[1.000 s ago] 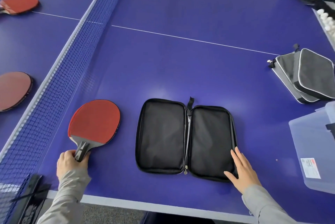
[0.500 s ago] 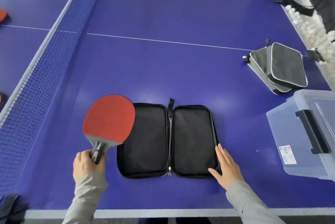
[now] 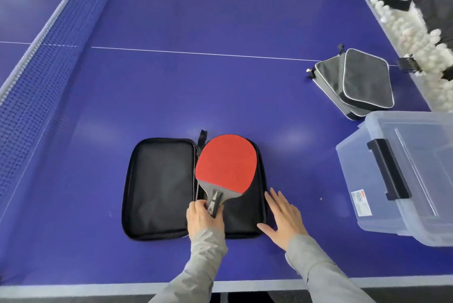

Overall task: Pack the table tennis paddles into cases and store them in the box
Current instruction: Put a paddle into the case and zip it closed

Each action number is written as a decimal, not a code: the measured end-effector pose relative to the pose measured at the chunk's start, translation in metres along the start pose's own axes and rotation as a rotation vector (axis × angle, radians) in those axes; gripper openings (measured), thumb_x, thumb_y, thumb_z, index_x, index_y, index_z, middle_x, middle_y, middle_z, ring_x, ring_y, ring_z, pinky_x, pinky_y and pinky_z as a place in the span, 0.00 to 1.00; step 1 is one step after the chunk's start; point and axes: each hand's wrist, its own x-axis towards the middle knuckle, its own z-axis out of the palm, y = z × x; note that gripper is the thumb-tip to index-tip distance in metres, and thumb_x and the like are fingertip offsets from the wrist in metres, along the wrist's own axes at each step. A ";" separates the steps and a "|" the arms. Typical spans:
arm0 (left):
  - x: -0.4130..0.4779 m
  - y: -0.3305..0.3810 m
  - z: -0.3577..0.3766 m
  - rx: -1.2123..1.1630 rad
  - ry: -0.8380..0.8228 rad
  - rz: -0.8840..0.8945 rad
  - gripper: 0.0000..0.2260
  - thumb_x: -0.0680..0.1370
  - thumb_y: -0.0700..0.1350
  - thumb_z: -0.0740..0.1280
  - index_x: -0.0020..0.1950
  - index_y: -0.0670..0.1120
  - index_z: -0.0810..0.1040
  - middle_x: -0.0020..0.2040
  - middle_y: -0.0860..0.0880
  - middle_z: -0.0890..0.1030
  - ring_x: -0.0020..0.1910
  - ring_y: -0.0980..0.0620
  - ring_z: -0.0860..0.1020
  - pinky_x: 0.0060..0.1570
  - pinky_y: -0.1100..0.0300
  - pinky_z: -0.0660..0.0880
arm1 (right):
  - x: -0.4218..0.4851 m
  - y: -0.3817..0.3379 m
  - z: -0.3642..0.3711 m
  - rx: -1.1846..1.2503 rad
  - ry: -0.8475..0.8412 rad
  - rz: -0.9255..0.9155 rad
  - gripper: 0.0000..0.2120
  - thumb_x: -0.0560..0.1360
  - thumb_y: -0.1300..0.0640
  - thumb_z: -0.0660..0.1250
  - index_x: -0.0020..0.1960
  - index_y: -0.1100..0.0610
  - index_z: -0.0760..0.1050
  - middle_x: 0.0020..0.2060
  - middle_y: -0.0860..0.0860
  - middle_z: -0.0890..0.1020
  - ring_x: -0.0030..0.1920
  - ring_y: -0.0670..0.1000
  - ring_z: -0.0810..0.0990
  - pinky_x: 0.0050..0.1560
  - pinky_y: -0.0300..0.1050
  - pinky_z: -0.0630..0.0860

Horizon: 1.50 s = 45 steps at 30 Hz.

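Table [image 3: 220, 82] blue, net [image 3: 36, 77] left | paddle [image 3: 226, 163] over open case [image 3: 159, 185] | box [image 3: 416, 180] right

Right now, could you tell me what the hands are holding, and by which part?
The left hand grips the paddle by its handle; the right hand holds nothing, lying flat at the open case's edge.

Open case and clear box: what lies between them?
Head view: the right hand flat beside the open case, a tiny pale speck, otherwise bare blue table up to the clear box.
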 end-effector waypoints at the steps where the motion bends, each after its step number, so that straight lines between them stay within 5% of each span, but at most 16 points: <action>1: -0.005 0.002 0.007 0.003 0.006 -0.025 0.16 0.71 0.47 0.73 0.51 0.39 0.75 0.49 0.45 0.75 0.53 0.45 0.73 0.50 0.56 0.69 | 0.000 0.002 0.001 -0.022 -0.002 -0.005 0.38 0.76 0.38 0.56 0.76 0.49 0.40 0.76 0.46 0.41 0.76 0.49 0.39 0.75 0.52 0.47; 5: -0.020 0.008 0.032 -0.016 0.057 -0.125 0.16 0.71 0.48 0.73 0.51 0.39 0.75 0.49 0.44 0.75 0.54 0.44 0.72 0.52 0.53 0.69 | 0.002 0.007 0.012 -0.063 0.043 -0.027 0.37 0.75 0.34 0.52 0.77 0.50 0.43 0.77 0.47 0.47 0.75 0.46 0.38 0.73 0.54 0.52; 8: -0.025 0.013 0.046 -0.040 0.103 -0.165 0.16 0.71 0.48 0.73 0.51 0.39 0.75 0.49 0.43 0.75 0.54 0.44 0.72 0.51 0.52 0.70 | 0.004 0.011 0.019 -0.062 0.049 -0.011 0.37 0.69 0.33 0.50 0.72 0.52 0.58 0.70 0.49 0.69 0.71 0.48 0.56 0.60 0.55 0.72; 11: -0.025 0.017 0.056 -0.054 0.131 -0.178 0.16 0.71 0.48 0.73 0.51 0.38 0.75 0.49 0.43 0.76 0.54 0.43 0.72 0.52 0.52 0.70 | 0.005 0.013 0.021 -0.082 0.093 -0.006 0.34 0.73 0.32 0.45 0.70 0.52 0.63 0.67 0.49 0.74 0.69 0.49 0.62 0.54 0.53 0.76; 14: -0.024 0.017 0.063 -0.056 0.132 -0.199 0.17 0.71 0.48 0.73 0.51 0.39 0.75 0.49 0.43 0.76 0.54 0.44 0.72 0.52 0.53 0.70 | 0.005 0.015 0.023 -0.101 0.125 0.003 0.36 0.75 0.33 0.35 0.70 0.52 0.62 0.68 0.48 0.73 0.69 0.49 0.62 0.56 0.53 0.75; 20: -0.025 0.017 0.067 -0.050 0.151 -0.229 0.17 0.71 0.49 0.73 0.52 0.39 0.75 0.50 0.43 0.75 0.54 0.44 0.72 0.52 0.55 0.68 | 0.004 0.016 0.028 -0.099 0.127 -0.019 0.35 0.75 0.33 0.38 0.72 0.52 0.61 0.70 0.48 0.69 0.71 0.50 0.60 0.64 0.52 0.59; 26: -0.028 0.018 0.074 -0.066 0.174 -0.258 0.17 0.70 0.49 0.74 0.50 0.38 0.75 0.49 0.42 0.75 0.52 0.43 0.72 0.52 0.52 0.70 | 0.006 0.014 0.028 -0.091 0.100 0.009 0.36 0.75 0.33 0.36 0.71 0.52 0.62 0.71 0.48 0.67 0.72 0.51 0.59 0.59 0.56 0.73; 31: -0.028 0.020 0.073 -0.063 0.181 -0.272 0.17 0.70 0.48 0.74 0.50 0.38 0.75 0.49 0.42 0.75 0.52 0.43 0.72 0.51 0.52 0.69 | 0.008 0.017 0.034 -0.110 0.137 0.009 0.36 0.75 0.33 0.36 0.72 0.52 0.60 0.71 0.48 0.65 0.76 0.46 0.38 0.60 0.56 0.72; 36: -0.028 0.020 0.069 -0.041 0.122 -0.270 0.19 0.70 0.49 0.73 0.52 0.39 0.74 0.51 0.43 0.74 0.53 0.43 0.71 0.51 0.53 0.68 | 0.008 0.017 0.034 -0.083 0.115 -0.006 0.36 0.75 0.33 0.36 0.73 0.52 0.59 0.72 0.48 0.65 0.76 0.47 0.48 0.60 0.58 0.71; 40: -0.031 0.020 0.062 -0.052 0.068 -0.257 0.20 0.71 0.52 0.72 0.55 0.40 0.73 0.53 0.44 0.73 0.56 0.45 0.70 0.50 0.59 0.65 | 0.008 0.019 0.035 -0.068 0.136 -0.017 0.35 0.75 0.32 0.36 0.73 0.51 0.57 0.72 0.49 0.65 0.75 0.43 0.36 0.62 0.57 0.69; 45: -0.028 0.005 0.032 -0.098 0.063 -0.167 0.28 0.69 0.60 0.70 0.62 0.44 0.74 0.59 0.48 0.71 0.60 0.48 0.69 0.60 0.54 0.68 | 0.007 0.023 0.036 -0.032 0.134 -0.061 0.41 0.68 0.27 0.30 0.75 0.47 0.43 0.75 0.44 0.48 0.72 0.39 0.30 0.71 0.54 0.53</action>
